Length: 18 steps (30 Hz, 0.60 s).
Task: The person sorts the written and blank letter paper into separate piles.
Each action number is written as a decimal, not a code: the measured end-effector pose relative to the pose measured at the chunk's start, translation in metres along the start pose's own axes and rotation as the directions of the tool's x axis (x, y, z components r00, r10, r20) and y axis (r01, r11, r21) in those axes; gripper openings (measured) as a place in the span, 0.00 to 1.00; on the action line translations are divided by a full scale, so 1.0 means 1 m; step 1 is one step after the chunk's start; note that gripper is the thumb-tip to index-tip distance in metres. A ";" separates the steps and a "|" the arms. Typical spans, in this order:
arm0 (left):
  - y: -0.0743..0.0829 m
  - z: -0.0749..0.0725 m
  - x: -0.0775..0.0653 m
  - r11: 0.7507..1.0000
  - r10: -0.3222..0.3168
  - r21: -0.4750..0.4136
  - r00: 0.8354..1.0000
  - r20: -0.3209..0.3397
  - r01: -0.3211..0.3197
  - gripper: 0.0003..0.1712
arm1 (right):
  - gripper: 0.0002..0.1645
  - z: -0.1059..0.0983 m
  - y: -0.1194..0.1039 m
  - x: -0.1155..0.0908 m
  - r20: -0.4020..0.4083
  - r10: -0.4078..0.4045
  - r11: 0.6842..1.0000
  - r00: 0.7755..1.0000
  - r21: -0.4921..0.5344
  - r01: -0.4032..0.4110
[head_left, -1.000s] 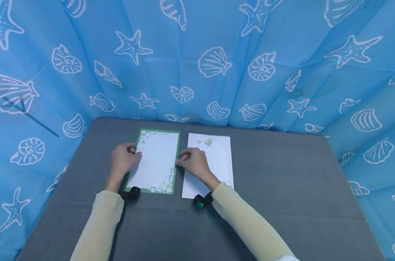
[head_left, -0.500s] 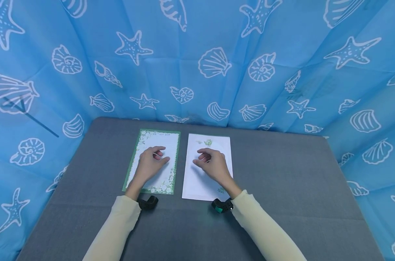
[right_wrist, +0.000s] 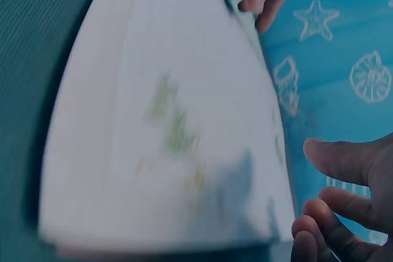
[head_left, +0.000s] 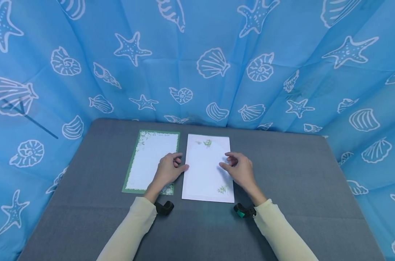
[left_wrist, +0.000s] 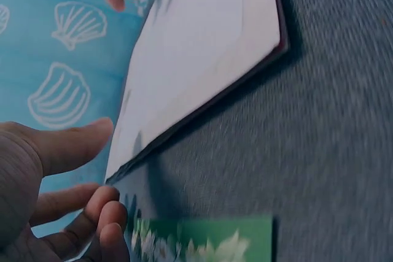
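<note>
A white pad (head_left: 206,170), printed with small green sprigs, lies on the table; the wrist views show its thickness. Left of it lies a sheet with a green floral border (head_left: 148,159), its lower right part hidden by my left hand. My left hand (head_left: 167,169) hovers between the two, thumb tip right at the pad's left edge. At the pad's right edge is my right hand (head_left: 242,169), its thumb overlapping the pad. In the left wrist view, a gap separates the left thumb from the fingers (left_wrist: 104,207). The right fingers (right_wrist: 319,213) likewise bend loosely around nothing.
The grey cloth-covered table (head_left: 298,181) extends well to the right of the pad. A blue curtain with shell and starfish prints (head_left: 217,90) hangs along its back and sides. Each wrist wears a black camera band (head_left: 165,208).
Both hands have moved right: the left from the bordered sheet's left edge across it to the pad's left edge, the right from the sheet's right edge across the pad. The papers stay in place.
</note>
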<state>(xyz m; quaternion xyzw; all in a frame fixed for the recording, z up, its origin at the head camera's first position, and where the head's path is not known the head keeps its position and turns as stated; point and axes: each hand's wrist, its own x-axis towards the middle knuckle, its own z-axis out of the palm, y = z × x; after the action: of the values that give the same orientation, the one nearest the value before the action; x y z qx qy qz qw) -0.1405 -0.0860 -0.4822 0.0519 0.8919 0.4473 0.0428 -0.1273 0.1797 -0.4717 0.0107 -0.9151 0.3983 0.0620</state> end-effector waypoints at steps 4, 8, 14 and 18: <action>0.003 0.005 -0.001 0.999 -0.026 0.019 1.000 0.000 0.026 0.32 | 0.26 -0.007 0.012 -0.004 -0.008 0.053 0.998 0.999 -0.042 -0.054; 0.004 0.009 -0.001 0.998 -0.044 0.041 0.999 0.002 0.044 0.32 | 0.29 -0.011 0.019 -0.006 0.029 0.110 0.991 0.994 -0.078 -0.108; 0.004 0.015 -0.001 0.997 -0.045 0.055 0.999 -0.010 0.045 0.32 | 0.33 -0.010 0.022 -0.008 0.095 0.148 0.983 0.984 -0.127 -0.135; 0.005 0.019 -0.002 0.997 -0.033 0.073 0.999 -0.019 0.034 0.31 | 0.31 -0.008 0.022 -0.007 0.105 0.147 0.982 0.983 -0.132 -0.133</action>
<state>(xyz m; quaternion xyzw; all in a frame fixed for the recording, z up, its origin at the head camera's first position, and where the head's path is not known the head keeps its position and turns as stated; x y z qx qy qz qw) -0.1362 -0.0681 -0.4894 0.0343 0.9087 0.4141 0.0404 -0.1207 0.2005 -0.4834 -0.0347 -0.9386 0.3427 -0.0183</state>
